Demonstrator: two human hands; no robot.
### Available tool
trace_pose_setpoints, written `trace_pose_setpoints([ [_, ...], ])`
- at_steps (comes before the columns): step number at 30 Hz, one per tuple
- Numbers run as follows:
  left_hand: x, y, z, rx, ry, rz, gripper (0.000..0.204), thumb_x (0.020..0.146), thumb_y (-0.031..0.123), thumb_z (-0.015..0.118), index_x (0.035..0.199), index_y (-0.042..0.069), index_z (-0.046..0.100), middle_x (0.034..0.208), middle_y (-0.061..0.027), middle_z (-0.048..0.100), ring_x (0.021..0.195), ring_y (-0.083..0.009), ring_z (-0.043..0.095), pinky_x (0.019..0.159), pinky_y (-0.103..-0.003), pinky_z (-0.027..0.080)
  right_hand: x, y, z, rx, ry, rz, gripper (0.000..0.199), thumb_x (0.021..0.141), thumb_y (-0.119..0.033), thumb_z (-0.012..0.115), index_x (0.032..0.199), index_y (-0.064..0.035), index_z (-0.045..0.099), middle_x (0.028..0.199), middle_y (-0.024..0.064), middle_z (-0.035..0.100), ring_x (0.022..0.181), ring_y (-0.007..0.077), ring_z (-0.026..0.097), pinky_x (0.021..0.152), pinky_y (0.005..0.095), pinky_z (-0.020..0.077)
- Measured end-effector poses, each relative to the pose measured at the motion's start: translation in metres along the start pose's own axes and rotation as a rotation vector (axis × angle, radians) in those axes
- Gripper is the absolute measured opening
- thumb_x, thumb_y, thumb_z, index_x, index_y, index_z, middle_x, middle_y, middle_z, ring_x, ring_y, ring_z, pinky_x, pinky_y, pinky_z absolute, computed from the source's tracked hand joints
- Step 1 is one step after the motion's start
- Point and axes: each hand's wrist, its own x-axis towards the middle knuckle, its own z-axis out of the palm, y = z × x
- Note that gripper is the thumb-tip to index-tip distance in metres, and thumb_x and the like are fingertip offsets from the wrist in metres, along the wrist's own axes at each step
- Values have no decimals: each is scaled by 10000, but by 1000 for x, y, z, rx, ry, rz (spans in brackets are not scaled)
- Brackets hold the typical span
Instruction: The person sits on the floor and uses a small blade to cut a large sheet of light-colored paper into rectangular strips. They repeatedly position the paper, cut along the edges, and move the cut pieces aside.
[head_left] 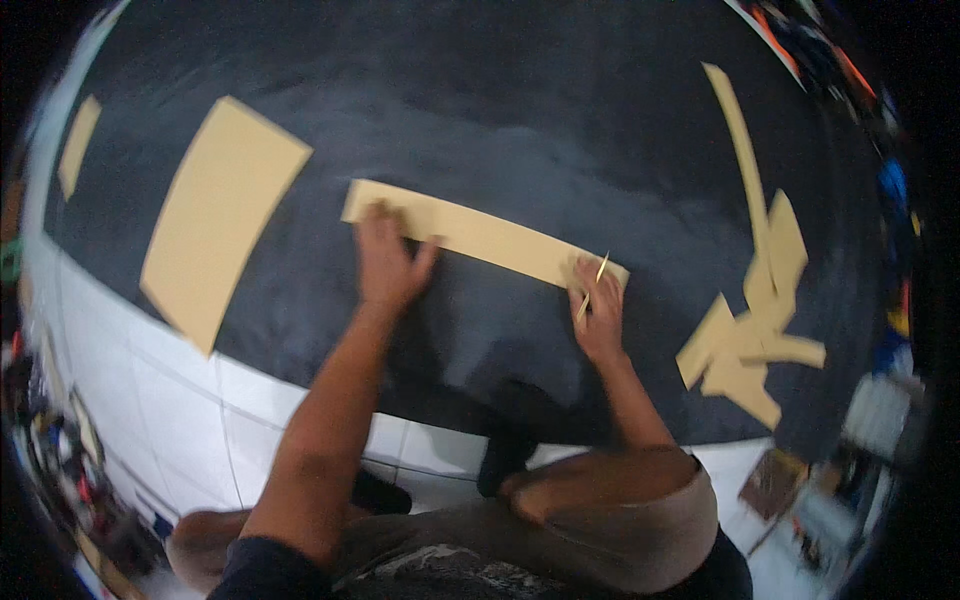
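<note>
Your two hands work on one long tan strip on the black sheet.

On the sheet's left part lie a small tan piece and a wide tan panel. Your left hand presses flat, fingers spread, on the left end of the long tan strip in the middle of the black sheet. Your right hand is closed around a thin stick-like tool at the strip's right end. Near the right edge lies a pile of tan offcuts.

cardboard strip: tan
wide cardboard sheet: tan
mat: black
floor tiles: white
offcut pile: tan
</note>
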Motion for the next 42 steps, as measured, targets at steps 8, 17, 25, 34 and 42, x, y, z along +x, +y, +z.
trace_pose_setpoints([
  [8,6,-9,-20,81,27,28,721,862,395,805,1335,-57,500,1460,-317,404,1374,-474,395,1134,-543,373,-3,65,-27,-96,167,220,609,853,-350,806,1342,-56,595,1433,154,595,1385,367,492,1159,539,308],
  [17,4,-14,-17,103,58,38,701,854,393,814,1303,-57,518,1442,-311,436,1358,-477,415,1129,-541,370,2,65,-11,-82,254,267,653,803,-431,824,1325,-87,634,1435,110,604,1376,348,482,1161,514,281],
  [25,6,-19,-14,132,40,78,724,865,437,805,1338,-26,514,1456,-287,439,1352,-451,435,1115,-521,397,2,69,-16,-73,251,247,639,821,-384,834,1349,-94,618,1447,95,597,1398,332,466,1165,505,278],
  [34,8,-11,-19,98,21,48,728,839,419,829,1308,-45,519,1433,-312,445,1343,-481,429,1111,-541,384,1,72,-16,-69,269,236,643,786,-422,840,1312,-115,635,1431,85,609,1376,328,484,1154,524,288],
  [42,8,-17,-20,97,24,29,755,817,435,845,1318,-25,517,1433,-291,449,1333,-465,442,1109,-521,403,4,69,-14,-80,251,233,642,788,-410,845,1315,-109,635,1430,93,609,1385,336,475,1162,522,280],
])
